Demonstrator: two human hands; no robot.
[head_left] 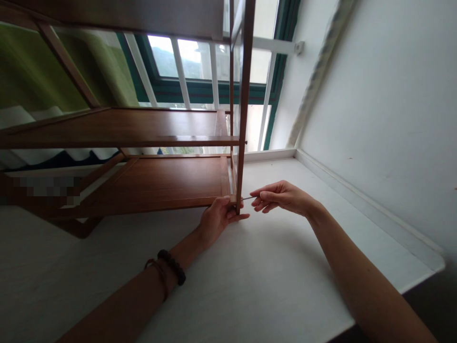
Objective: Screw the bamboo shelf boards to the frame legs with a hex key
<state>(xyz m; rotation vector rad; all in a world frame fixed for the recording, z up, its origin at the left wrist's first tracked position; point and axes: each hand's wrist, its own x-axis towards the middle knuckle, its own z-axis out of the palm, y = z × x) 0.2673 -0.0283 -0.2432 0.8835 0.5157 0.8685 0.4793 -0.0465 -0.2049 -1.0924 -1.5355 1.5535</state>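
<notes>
White wall [385,95] is rising at 2 o'clock, likely cramping the right arm. Desk [285,267] is spreading toward 6. Wooden shelf rack [178,176] is filling 9 to 12; may be shifting if the left hand [214,220], holding its lower corner at 6, is loosening. Right hand [285,197], at 4: grip is pinching a thin metal rod [249,197] at the post [243,119]; tilting could be slipping it.

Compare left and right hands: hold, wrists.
The left hand grips a lower corner of the brown wooden shelf unit; the right hand pinches a thin grey rod. The left wrist wears a dark beaded bracelet; the right wrist is bare. Both hands are near that corner.
</notes>
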